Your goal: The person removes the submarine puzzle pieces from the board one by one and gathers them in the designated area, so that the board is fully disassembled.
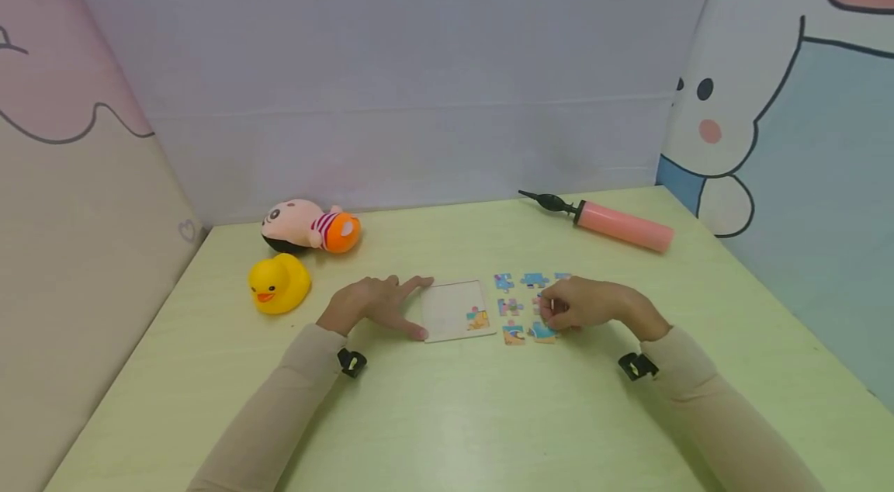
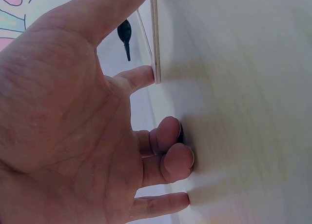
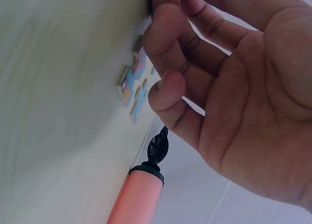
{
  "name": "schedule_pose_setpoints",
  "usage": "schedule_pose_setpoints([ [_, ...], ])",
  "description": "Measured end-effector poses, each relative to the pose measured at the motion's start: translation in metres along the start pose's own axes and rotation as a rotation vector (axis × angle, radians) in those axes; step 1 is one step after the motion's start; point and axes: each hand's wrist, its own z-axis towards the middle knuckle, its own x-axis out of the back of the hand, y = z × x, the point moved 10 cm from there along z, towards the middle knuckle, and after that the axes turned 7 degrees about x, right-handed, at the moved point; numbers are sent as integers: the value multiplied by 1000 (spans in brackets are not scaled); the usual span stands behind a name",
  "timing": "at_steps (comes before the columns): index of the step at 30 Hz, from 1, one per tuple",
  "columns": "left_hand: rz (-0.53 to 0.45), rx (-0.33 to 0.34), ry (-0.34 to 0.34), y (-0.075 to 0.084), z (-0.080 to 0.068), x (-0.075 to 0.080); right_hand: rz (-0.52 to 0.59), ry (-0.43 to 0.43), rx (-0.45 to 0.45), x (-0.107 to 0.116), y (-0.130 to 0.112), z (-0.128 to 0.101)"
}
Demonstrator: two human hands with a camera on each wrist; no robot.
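The left hand (image 1: 373,306) is resting flat on the pale green tabletop (image 1: 447,414), its relaxed fingers touching the left edge of the square white puzzle tray (image 1: 455,310) without grasping it. Just right of the tray, the right hand (image 1: 590,304) is curling its fingers over the scattered blue cardboard puzzle pieces (image 1: 520,306), seemingly pinching one, though the pictures are not showing this clearly.
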Motion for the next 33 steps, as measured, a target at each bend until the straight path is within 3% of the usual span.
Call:
schedule_pose_setpoints([
  [9, -9, 4, 1, 1, -2, 4, -90, -21, -34, 7, -8, 23],
  [17, 2, 8, -13, -1, -2, 2, -104, -49, 36, 6, -31, 48],
  [22, -1, 24, -17, -4, 0, -1, -72, -60, -2, 0, -37, 65],
  [33, -7, 35, -3, -1, -2, 3, -122, -72, -58, -18, -39, 89],
])
